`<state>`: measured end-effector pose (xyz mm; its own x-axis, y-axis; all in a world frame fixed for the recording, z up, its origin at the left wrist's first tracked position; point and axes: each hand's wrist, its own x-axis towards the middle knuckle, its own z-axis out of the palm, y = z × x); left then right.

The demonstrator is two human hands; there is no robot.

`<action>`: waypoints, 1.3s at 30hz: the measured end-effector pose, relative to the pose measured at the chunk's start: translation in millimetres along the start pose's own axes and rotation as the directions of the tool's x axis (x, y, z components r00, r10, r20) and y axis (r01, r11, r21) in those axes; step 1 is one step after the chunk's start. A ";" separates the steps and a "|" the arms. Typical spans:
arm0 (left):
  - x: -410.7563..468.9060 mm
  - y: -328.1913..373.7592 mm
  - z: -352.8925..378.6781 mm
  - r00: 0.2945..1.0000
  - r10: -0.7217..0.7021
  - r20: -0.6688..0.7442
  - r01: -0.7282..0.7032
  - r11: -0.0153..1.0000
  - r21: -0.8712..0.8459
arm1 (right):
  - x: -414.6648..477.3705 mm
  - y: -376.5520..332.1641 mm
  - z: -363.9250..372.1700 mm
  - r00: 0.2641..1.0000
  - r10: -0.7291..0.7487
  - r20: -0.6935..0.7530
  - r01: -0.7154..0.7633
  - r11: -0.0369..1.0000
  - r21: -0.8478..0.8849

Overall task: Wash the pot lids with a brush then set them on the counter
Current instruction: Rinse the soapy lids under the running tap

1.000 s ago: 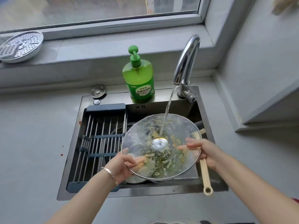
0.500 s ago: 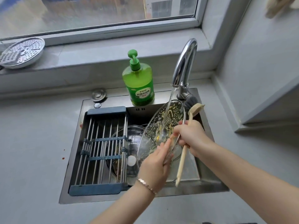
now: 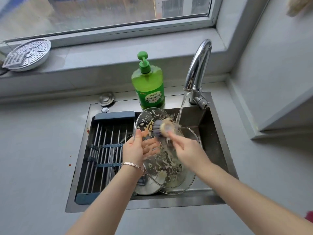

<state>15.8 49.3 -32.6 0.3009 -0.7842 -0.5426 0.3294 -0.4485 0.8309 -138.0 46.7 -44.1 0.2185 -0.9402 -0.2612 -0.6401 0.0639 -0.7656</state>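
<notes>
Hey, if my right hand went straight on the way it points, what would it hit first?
Most likely the glass lid, which the brush in the right hand seems to touch; depth is unclear.

Smeared glass lid (image 3: 162, 167) stands tilted over the sink (image 3: 215, 133), brush (image 3: 160, 128) pressed to its upper part.

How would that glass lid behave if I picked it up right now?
Probably slippery: the lid is wet from the running water and smeared with residue. Likely stiff yet breakable, since it looks like clear glass; part of the left hand shows through it. Perhaps apt to tip: it is wide and gripped only near its rim.
</notes>
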 end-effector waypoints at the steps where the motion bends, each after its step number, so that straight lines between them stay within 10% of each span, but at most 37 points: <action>1: 0.3 0.2 -0.6 1.000 0.008 -0.011 -0.008 1.000 0.013 | -6.7 -7.1 2.0 0.994 -0.100 0.039 0.101 0.994 -0.040; 7: -3.4 7.0 -1.7 0.997 0.001 0.081 -0.003 1.000 0.027 | 17.2 8.6 -25.9 0.993 0.096 -0.064 -0.094 0.995 0.039; 21: -9.2 11.7 4.5 0.995 0.063 0.074 -0.075 0.982 0.176 | -15.7 -23.5 -13.0 0.985 -0.147 0.084 0.140 0.986 0.085; 27: -20.2 12.7 3.9 0.976 0.102 0.193 -0.139 0.971 0.193 | 50.8 14.1 -46.5 0.978 0.194 -0.082 -0.178 0.969 0.170; 33: -15.7 18.0 5.5 0.972 0.150 0.179 -0.186 0.960 0.208 | 3.5 -15.0 -19.1 0.995 -0.095 0.026 0.086 0.968 0.236; 39: -17.0 14.6 9.8 0.969 0.125 0.215 -0.168 0.965 0.199 | 39.4 -1.5 -41.6 0.994 0.080 -0.077 -0.059 0.968 0.242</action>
<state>6.7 51.9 -10.0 0.1406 -0.9076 -0.3957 0.0890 -0.3865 0.9180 -159.1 -4.3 -28.8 0.1096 -0.9549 -0.2758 -0.4544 0.1986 -0.8684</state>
